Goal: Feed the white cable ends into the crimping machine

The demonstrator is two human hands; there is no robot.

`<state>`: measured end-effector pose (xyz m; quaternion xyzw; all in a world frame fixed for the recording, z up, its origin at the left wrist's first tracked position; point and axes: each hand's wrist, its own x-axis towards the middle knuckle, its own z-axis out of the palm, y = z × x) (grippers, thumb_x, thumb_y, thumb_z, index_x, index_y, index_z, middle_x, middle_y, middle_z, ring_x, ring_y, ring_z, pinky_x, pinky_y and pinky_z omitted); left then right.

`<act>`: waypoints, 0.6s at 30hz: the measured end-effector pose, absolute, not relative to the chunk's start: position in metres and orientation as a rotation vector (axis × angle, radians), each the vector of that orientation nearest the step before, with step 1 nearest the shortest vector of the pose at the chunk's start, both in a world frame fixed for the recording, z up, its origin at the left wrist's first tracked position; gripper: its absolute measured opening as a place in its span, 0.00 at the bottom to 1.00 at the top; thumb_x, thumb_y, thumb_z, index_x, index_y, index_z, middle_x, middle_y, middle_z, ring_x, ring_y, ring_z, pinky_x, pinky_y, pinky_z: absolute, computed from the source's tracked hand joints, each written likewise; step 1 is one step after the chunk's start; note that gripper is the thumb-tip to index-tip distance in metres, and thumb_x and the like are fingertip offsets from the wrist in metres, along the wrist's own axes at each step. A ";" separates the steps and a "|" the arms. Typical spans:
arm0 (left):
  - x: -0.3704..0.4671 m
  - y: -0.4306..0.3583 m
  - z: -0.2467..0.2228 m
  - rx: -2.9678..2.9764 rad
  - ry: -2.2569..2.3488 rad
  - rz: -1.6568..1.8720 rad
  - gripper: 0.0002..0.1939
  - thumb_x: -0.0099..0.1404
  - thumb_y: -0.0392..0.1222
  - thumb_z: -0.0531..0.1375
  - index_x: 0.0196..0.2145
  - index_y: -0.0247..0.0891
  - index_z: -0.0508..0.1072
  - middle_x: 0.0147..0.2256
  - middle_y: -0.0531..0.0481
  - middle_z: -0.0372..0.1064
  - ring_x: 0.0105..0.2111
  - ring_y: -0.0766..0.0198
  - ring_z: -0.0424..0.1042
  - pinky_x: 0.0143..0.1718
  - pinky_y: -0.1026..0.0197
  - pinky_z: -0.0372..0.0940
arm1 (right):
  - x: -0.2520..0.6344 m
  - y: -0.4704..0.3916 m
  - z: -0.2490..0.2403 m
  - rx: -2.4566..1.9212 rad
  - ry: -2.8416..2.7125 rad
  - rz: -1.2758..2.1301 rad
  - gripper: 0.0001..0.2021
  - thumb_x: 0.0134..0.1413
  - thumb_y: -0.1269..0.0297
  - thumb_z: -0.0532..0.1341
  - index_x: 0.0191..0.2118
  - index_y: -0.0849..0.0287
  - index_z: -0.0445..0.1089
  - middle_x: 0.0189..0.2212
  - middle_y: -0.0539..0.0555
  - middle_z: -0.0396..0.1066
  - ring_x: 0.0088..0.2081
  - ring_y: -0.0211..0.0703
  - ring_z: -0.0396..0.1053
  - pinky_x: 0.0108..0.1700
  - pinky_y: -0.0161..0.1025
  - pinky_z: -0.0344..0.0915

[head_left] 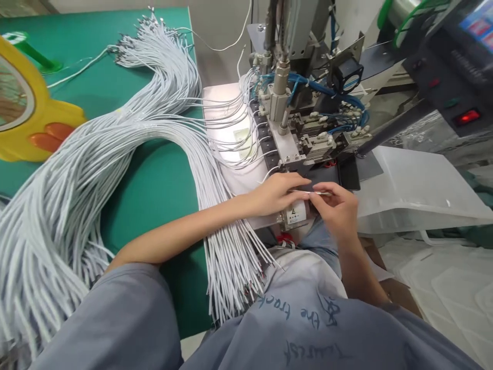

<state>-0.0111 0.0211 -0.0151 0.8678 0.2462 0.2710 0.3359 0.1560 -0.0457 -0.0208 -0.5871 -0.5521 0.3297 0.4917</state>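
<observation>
My left hand (283, 194) is closed on a thin white cable (304, 192) in front of the machine (285, 144). Close beside it, my right hand (337, 205) pinches the same cable near its end with thumb and fingertips. The cable's tip is too small to make out. Under my left forearm lies a thick bundle of white cables (227, 246), their ends fanned out toward me. Several white cables (227, 126) run from the bundle into the machine's row of clamps.
A green table (154, 180) carries more cable bundles (154, 67) and a yellow duck-shaped mirror (57, 121). A translucent plastic bin (419, 180) stands right of the machine. A control box (454, 77) with a lit red switch hangs above it. A wire spool (408, 15) sits behind.
</observation>
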 end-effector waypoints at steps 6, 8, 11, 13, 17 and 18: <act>-0.011 0.025 -0.017 2.154 0.648 0.818 0.11 0.66 0.36 0.52 0.35 0.34 0.74 0.28 0.50 0.66 0.28 0.69 0.67 0.32 0.67 0.63 | 0.149 -0.034 -0.020 -1.302 -1.164 0.887 0.07 0.45 0.62 0.65 0.30 0.58 0.70 0.23 0.49 0.70 0.24 0.36 0.68 0.28 0.34 0.67; -0.011 0.023 -0.017 2.150 0.644 0.859 0.10 0.66 0.36 0.53 0.36 0.34 0.75 0.29 0.49 0.66 0.29 0.69 0.67 0.32 0.67 0.63 | 0.148 -0.034 -0.021 -1.279 -1.150 0.903 0.07 0.45 0.61 0.65 0.30 0.58 0.71 0.23 0.49 0.70 0.24 0.35 0.68 0.28 0.34 0.67; -0.011 0.022 -0.017 2.146 0.627 0.925 0.11 0.66 0.36 0.53 0.38 0.34 0.75 0.29 0.49 0.66 0.30 0.69 0.66 0.33 0.66 0.64 | 0.148 -0.035 -0.024 -1.238 -1.129 0.942 0.07 0.45 0.62 0.65 0.31 0.58 0.71 0.24 0.49 0.71 0.24 0.35 0.69 0.30 0.34 0.68; -0.010 0.022 -0.018 2.145 0.606 0.968 0.10 0.65 0.34 0.53 0.37 0.34 0.75 0.28 0.49 0.66 0.29 0.70 0.66 0.32 0.67 0.64 | 0.147 -0.034 -0.025 -1.250 -1.107 0.958 0.08 0.45 0.61 0.65 0.33 0.58 0.72 0.23 0.49 0.71 0.24 0.35 0.69 0.30 0.35 0.68; -0.009 0.023 -0.020 2.116 0.582 1.040 0.09 0.64 0.33 0.55 0.35 0.33 0.75 0.28 0.49 0.67 0.28 0.71 0.66 0.29 0.68 0.63 | 0.142 -0.033 -0.026 -1.306 -1.121 0.820 0.07 0.48 0.60 0.63 0.30 0.59 0.72 0.24 0.50 0.70 0.24 0.35 0.66 0.28 0.35 0.66; -0.009 0.023 -0.020 2.113 0.586 1.042 0.09 0.64 0.34 0.55 0.35 0.33 0.75 0.28 0.49 0.67 0.27 0.71 0.66 0.29 0.68 0.63 | 0.142 -0.032 -0.025 -1.309 -1.150 0.767 0.07 0.49 0.61 0.62 0.29 0.59 0.73 0.25 0.50 0.70 0.25 0.35 0.65 0.27 0.34 0.64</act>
